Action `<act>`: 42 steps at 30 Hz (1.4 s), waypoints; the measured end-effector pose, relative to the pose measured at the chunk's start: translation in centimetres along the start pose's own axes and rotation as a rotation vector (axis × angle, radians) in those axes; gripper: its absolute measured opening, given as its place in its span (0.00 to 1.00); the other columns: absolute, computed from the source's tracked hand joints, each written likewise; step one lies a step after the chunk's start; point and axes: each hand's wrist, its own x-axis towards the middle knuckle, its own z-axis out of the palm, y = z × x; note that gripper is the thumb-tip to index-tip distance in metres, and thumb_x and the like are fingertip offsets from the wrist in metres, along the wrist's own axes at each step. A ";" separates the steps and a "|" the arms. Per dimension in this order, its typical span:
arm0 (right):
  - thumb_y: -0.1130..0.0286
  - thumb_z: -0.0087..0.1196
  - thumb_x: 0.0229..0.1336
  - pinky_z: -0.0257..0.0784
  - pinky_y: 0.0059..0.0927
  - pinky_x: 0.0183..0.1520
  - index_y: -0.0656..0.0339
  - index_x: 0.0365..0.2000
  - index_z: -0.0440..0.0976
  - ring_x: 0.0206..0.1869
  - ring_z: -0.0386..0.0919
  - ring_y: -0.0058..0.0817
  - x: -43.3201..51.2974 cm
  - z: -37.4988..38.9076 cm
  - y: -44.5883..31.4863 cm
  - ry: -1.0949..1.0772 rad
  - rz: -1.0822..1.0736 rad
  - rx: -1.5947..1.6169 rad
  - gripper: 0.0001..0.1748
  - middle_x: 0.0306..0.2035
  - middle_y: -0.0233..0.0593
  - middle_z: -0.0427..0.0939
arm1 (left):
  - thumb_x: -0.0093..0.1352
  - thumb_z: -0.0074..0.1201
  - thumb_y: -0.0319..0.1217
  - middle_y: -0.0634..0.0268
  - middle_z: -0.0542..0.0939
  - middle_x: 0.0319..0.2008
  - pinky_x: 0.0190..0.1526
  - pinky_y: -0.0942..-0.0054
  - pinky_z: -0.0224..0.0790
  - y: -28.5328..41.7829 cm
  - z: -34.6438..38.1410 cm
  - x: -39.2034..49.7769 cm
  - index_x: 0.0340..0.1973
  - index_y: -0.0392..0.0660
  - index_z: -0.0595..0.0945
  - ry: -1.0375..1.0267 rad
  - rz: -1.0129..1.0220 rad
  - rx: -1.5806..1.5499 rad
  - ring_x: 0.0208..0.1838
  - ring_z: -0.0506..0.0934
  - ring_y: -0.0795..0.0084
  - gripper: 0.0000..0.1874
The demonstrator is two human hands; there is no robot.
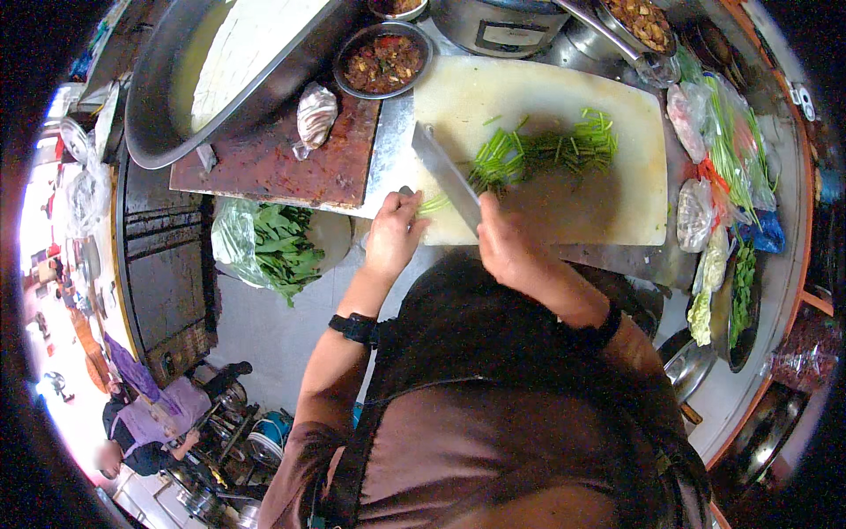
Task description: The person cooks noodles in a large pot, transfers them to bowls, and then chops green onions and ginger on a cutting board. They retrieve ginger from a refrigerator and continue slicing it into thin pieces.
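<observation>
A white cutting board (615, 198) lies before me with cut green stalks (562, 145) in a loose row across it. My right hand (505, 244) is closed around the handle end of a cleaver (446, 175), whose broad blade points up and to the left over the board's left part. At the board's left edge, my left hand (394, 231) has its fingers bent on the ends of pale green stalks (433, 203). The blade lies between those ends and the cut pile. A small dark thing shows at the left fingertips; I cannot tell what it is.
A red-brown board (264, 178) with a wrapped bundle (316, 119) is at the left, under a large metal basin (155, 149). A bowl of chopped sauce (383, 59) stands behind. Bagged vegetables (727, 145) lie right; bagged leafy greens (284, 244) sit below left. Another person (142, 436) is lower left.
</observation>
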 end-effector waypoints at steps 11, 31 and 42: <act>0.64 0.53 0.66 0.66 0.33 0.13 0.62 0.57 0.61 0.12 0.71 0.24 -1.2 0.0 6.2 0.041 0.331 0.500 0.23 0.21 0.40 0.76 | 0.59 0.66 0.36 0.49 0.69 0.63 0.68 0.51 0.57 3.6 2.2 1.9 0.61 0.41 0.75 0.116 0.328 0.291 0.68 0.64 0.47 0.34; 0.66 0.46 0.64 0.71 0.51 0.27 0.57 0.60 0.68 0.26 0.79 0.48 -3.1 -8.4 22.3 0.207 0.565 -0.107 0.24 0.29 0.49 0.79 | 0.67 0.56 0.33 0.40 0.69 0.63 0.69 0.47 0.52 18.0 23.9 14.9 0.61 0.34 0.70 0.166 0.438 -0.119 0.69 0.63 0.40 0.29; 0.74 0.50 0.56 0.76 0.37 0.27 0.50 0.61 0.67 0.34 0.79 0.40 -5.0 -16.1 26.8 0.410 0.412 -0.370 0.30 0.50 0.39 0.69 | 0.76 0.41 0.40 0.56 0.64 0.71 0.74 0.46 0.35 13.3 17.8 21.2 0.69 0.47 0.66 0.133 0.340 0.465 0.75 0.55 0.48 0.27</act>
